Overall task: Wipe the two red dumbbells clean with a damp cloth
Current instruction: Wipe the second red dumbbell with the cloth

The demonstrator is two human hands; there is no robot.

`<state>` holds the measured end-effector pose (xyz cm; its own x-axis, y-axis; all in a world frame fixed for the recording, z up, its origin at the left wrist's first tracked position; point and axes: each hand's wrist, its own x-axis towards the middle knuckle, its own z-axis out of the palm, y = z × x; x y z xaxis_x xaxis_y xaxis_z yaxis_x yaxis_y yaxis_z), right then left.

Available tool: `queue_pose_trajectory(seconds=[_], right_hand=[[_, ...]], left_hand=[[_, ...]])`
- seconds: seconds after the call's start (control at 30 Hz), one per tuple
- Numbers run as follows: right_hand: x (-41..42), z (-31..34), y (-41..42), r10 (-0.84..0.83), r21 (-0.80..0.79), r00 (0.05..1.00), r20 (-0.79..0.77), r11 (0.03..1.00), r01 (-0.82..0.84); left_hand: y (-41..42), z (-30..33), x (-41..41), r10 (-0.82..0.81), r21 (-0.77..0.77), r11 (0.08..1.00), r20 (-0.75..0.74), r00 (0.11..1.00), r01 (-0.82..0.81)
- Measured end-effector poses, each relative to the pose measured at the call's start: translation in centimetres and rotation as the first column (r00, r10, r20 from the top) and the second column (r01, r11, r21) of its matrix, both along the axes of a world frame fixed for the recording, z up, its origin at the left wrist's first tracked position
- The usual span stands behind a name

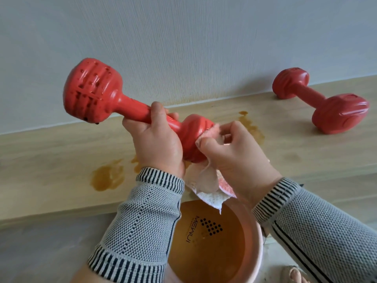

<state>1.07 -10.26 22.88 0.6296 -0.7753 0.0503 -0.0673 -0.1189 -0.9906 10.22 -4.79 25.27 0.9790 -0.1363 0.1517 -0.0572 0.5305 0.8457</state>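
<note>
Broadly, the pale wooden ledge (244,160) along the wall carried brownish wet patches (107,177), and the second red dumbbell (320,101) lay on it at the far right, well apart from both hands and untouched. Below the hands stood a pink basin (256,237) of murky brown water. The held dumbbell (95,92) was lifted clear of the ledge and tilted, far head up to the left; the left hand (157,144) was wrapped firmly round its handle. The right hand (234,152) pinched the damp cloth (206,184) against the near head, thumb and fingers curled into the fabric, the loose tail hanging over the basin. Doing this step well probably meant turning the handle in the left hand so that the cloth met every groove of that head, pressing into the ridges, and keeping drips over the basin. The dimpled far head would likely need the same care, then the handle. The water looked dirty, so rinsing might smear rather than clean.
</note>
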Motion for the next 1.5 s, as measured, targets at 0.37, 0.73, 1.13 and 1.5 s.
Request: queue_pose_trajectory(seconds=[0.37,0.73,1.13,1.5], right_hand=[[0.3,0.6,-1.5,0.065,0.22,0.971,0.231,0.968,-0.117],[-0.5,0.3,-1.0,0.154,0.297,0.962,0.225,0.93,-0.218],[-0.9,1.4,-3.0,0.159,0.383,0.971,0.18,0.898,-0.218],[-0.7,0.3,-0.9,0.066,0.19,0.991,0.115,0.978,-0.087]], left_hand=[[0.6,0.4,0.1,-0.084,-0.114,0.991,-0.149,0.985,0.068],[0.8,0.8,0.6,-0.117,-0.174,0.982,-0.248,0.962,0.074],[0.9,-0.4,1.1,-0.326,-0.112,0.938,0.046,0.944,0.329],[0.0,-0.8,0.5,-0.104,-0.021,0.994,0.101,0.989,0.107]])
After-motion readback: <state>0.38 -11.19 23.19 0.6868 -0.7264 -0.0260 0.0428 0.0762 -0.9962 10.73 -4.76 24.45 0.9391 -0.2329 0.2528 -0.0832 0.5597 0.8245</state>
